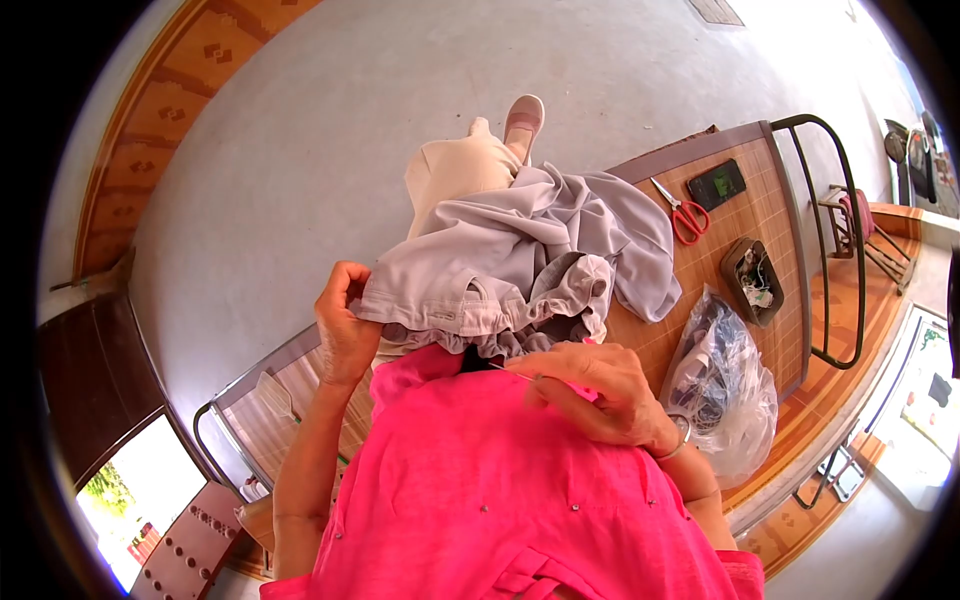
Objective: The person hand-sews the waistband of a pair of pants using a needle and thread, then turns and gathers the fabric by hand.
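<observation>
Light grey trousers (520,235) with a gathered elastic waistband lie across my lap. My left hand (348,312) is closed on the left end of the waistband, with thumb and fingers pinching the cloth. Just below the gathered edge, my right hand (590,385) is closed in a pinch in front of my pink top (440,450). A thin needle (512,373) sticks out leftward from its fingertips. Any thread on it is too fine to make out. A bracelet (684,428) circles the right wrist.
On the bamboo-mat bed (640,340) to my right lie red-handled scissors (682,212), a phone (717,184), a small box of odds and ends (753,282) and a clear plastic bag (722,385). A metal bed rail (858,240) curves at the right. Grey floor (330,120) spreads ahead.
</observation>
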{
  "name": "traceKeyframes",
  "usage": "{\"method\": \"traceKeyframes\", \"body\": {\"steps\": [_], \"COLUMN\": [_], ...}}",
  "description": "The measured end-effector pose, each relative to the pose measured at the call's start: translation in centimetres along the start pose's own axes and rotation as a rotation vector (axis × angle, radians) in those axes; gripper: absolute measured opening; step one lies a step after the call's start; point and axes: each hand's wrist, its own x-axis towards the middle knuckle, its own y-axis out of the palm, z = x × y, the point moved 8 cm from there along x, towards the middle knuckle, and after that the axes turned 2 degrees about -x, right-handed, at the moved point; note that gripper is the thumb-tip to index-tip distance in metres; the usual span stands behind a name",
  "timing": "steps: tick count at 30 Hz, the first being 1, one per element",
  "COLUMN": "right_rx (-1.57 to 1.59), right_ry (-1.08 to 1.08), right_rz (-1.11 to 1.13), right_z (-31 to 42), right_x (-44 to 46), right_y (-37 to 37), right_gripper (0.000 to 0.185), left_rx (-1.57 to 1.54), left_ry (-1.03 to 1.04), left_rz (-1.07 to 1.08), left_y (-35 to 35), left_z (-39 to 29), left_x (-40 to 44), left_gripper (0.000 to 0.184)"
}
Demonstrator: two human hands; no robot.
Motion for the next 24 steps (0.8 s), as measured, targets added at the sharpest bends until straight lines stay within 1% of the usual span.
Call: {"method": "traceKeyframes", "body": {"steps": [3, 6, 9, 12, 15, 18, 21, 24], "right_rx": [0.144, 0.215, 0.205, 0.279, 0.354, 0.37, 0.346, 0.325], "right_ry": [0.037, 0.079, 0.011, 0.073, 0.199, 0.267, 0.227, 0.139], "right_rz": [0.052, 0.106, 0.164, 0.197, 0.197, 0.157, 0.083, 0.087], "right_z": [0.2, 0.2, -0.3, -1.6, -2.5, -2.9, -3.2, -3.9], "right_x": [0.1, 0.2, 0.2, -0.2, -0.6, -0.7, -0.7, -1.0], "right_y": [0.8, 1.9, 2.6, 2.9, 3.2, 3.3, 3.3, 3.5], "right_gripper": [0.04, 0.033, 0.029, 0.028, 0.024, 0.021, 0.019, 0.02], "left_rx": [0.021, 0.023, 0.006, -0.004, 0.006, -0.001, -0.011, -0.024], "left_ry": [0.003, 0.005, 0.001, -0.011, -0.02, -0.017, -0.037, -0.072], "left_rz": [0.002, 0.002, -0.001, 0.001, 0.004, 0.006, 0.009, 0.01], "left_y": [-0.1, -0.1, -0.1, -0.1, -0.1, 0.0, 0.1, 0.1], "left_z": [-0.1, 0.1, 0.4, 0.5, 0.6, 0.8, 1.0, 1.2], "left_x": [0.0, 0.0, -0.1, -0.2, -0.3, -0.3, -0.3, -0.4], "left_gripper": [0.021, 0.021, 0.022, 0.022, 0.021, 0.021, 0.02, 0.021]}}
